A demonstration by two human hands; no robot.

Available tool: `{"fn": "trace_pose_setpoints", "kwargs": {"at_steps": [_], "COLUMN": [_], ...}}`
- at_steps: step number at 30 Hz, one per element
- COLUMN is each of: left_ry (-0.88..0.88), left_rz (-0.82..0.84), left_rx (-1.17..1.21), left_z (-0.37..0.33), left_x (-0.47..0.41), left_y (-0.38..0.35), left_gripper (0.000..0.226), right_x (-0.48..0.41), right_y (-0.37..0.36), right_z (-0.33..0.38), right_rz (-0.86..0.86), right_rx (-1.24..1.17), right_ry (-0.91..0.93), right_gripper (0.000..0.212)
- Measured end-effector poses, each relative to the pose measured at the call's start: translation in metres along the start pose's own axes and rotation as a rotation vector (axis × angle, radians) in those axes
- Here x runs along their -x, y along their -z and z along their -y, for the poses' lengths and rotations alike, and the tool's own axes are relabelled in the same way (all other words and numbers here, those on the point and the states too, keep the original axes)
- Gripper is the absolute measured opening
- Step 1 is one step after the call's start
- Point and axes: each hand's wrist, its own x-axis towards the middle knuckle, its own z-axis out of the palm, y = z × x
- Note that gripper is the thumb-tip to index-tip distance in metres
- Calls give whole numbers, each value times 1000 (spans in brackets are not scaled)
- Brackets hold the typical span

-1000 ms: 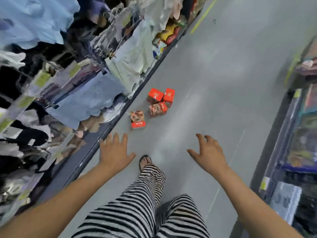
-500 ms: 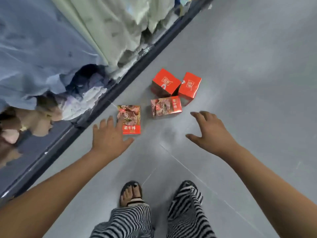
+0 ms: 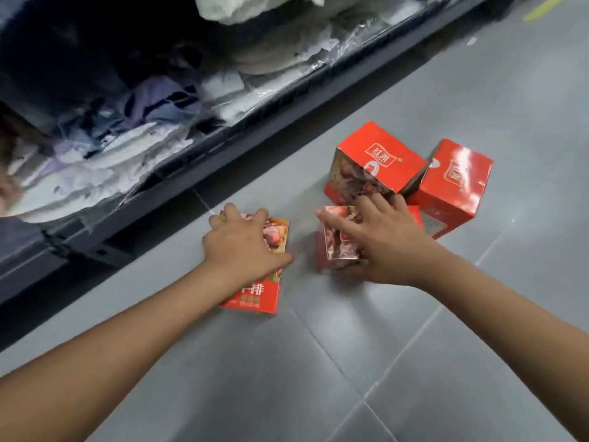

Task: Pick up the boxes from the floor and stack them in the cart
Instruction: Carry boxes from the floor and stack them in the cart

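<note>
Both hands have come down to the floor point(image 3: 318, 362) — left hand point(image 3: 242, 247) grasps the flat box point(image 3: 255, 295) at frame centre, right hand point(image 3: 382, 244) the middle box point(image 3: 334, 247) beside it. Glossy card may slip from a one-handed grip — or the lift may bump the rear box point(image 3: 379, 154).

1 head-worn view looks forward and steeply down at the floor point(image 3: 414, 362) from close range. The left hand point(image 3: 242, 247) on the flat box point(image 3: 258, 295) sits mid-frame. The shelf point(image 3: 223, 148) crosses the far left, blurred, so its nearness is hard to judge.
</note>
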Motion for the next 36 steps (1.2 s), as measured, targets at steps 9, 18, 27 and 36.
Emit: {"fn": "trace_pose_setpoints", "kwargs": {"at_steps": [9,18,27,36], "left_ry": [-184,-265,-710,-612], "left_rz": [-513,-546,-208,-354], "left_rx": [256,206,-273,-128], "left_z": [1,20,27,15], "left_x": [43,71,25,26], "left_y": [6,-22,27,26], "left_gripper": [78,96,102,99], "right_x": [45,91,128,102], "right_y": [-3,-19,-60,-47], "right_z": [12,33,43,36], "right_rz": [-72,-527,-473,-578], "right_rx": [-245,-764,-896,-981], "right_ry": [-251,-557,-464,-554], "right_gripper": [73,83,115,99]}}
